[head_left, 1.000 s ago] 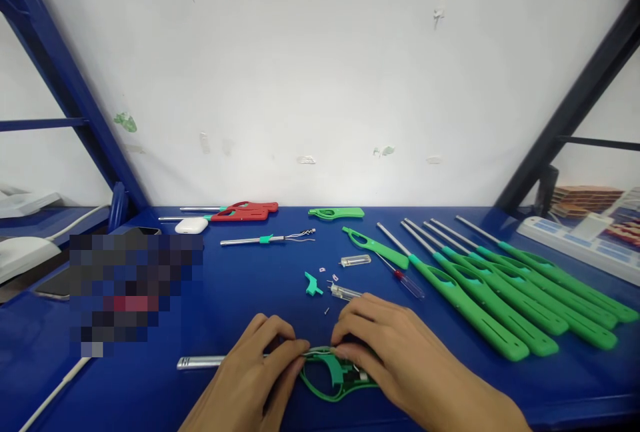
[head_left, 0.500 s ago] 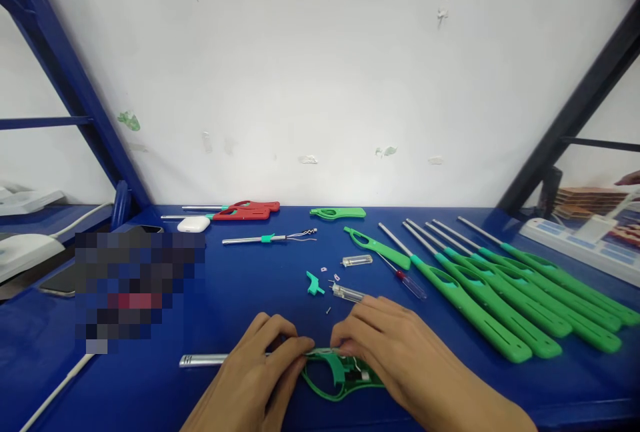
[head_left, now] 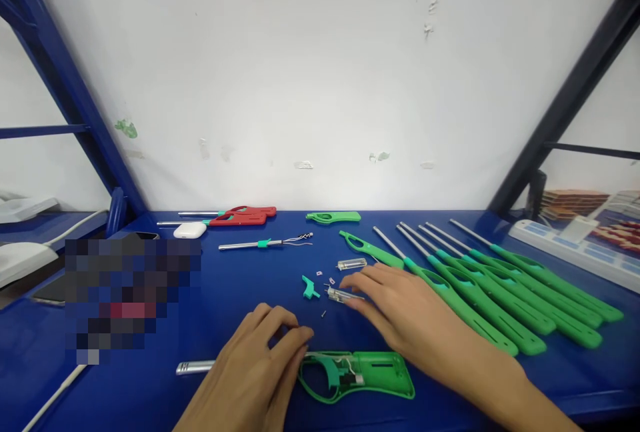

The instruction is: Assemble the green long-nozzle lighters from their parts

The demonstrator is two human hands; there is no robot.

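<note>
An opened green lighter shell lies near the front edge, with a teal trigger and wires inside and a metal tube out to the left. My left hand is closed on the shell's left part, where the tube meets it. Above the shell, my right hand has its fingers apart over a clear fuel tank, its fingertips at the tank's right end. Another clear tank is just behind. A loose teal trigger and a small screw lie between the hands.
Several green lighters lie at the right. Red lighters, a white case and a metal tube with wires are at the back left. Green shell halves lie behind, a power strip at far right.
My right hand has let go of the green shell and moved up and right to the clear tank. The shell's right end now shows. My left hand stays at the shell.
</note>
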